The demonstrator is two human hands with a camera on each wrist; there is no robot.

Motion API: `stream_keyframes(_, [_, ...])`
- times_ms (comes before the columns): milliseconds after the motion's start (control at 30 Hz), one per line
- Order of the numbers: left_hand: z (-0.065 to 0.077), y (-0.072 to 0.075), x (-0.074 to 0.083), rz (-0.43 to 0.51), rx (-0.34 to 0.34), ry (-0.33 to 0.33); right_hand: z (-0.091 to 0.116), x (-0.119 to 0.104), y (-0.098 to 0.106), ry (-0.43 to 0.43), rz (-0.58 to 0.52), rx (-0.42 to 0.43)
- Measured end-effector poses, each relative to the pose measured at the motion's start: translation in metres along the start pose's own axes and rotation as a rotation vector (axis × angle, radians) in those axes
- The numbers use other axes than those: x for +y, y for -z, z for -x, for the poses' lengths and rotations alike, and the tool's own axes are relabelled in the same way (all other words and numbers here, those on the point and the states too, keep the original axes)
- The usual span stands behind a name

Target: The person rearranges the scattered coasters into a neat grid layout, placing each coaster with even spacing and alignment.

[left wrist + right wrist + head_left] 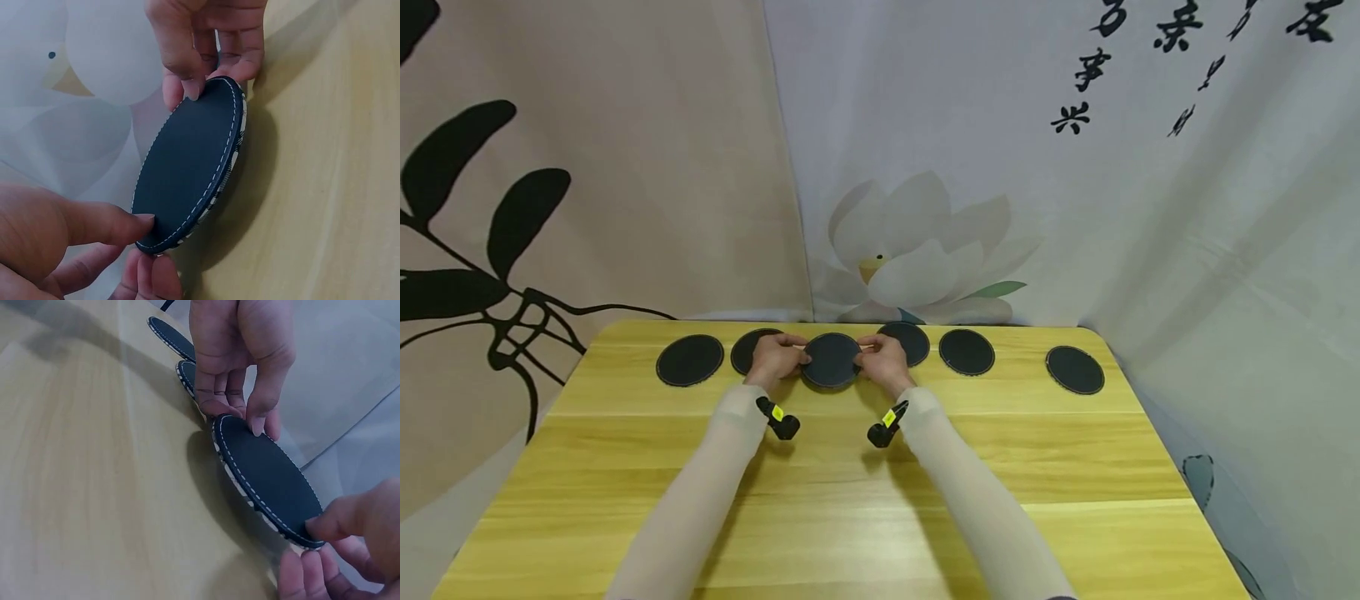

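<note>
A round black coaster [830, 362] with pale stitching round its edge is held between my two hands near the back of the table. My left hand [777, 361] pinches its left edge, thumb on the dark face and fingers underneath. On the opposite edge, my right hand [884, 362] grips it the same way. Both wrist views show the coaster [190, 165] tilted above the wood, a shadow beneath it and a patterned underside at its rim. Behind my left hand lies another coaster [747, 353], partly covered; one more coaster [908, 343] lies just behind my right hand.
Further coasters lie in the row along the table's back: one coaster [690, 361] at the far left, a coaster [966, 352] right of centre and a coaster [1075, 370] near the right edge. A printed curtain [925, 125] hangs directly behind the wooden table [835, 517].
</note>
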State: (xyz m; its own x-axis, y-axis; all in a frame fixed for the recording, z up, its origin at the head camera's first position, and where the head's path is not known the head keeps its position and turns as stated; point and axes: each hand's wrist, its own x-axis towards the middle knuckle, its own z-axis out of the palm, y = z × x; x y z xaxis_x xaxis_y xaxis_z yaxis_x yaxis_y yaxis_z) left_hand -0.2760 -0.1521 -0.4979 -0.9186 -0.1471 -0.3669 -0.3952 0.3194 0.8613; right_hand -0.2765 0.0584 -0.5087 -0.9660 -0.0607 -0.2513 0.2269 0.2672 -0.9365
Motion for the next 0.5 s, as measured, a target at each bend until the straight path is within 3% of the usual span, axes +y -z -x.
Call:
stream_keyframes(233, [0.011,-0.001,-0.004,0.000,-0.004,0.012,0.007,0.002,-0.001,0.022,0.029,0.033])
stream_keyframes(500, [0.025,0.001,-0.010,-0.014,0.012,-0.023,0.021,0.004,-0.004,0.054,0.064,0.029])
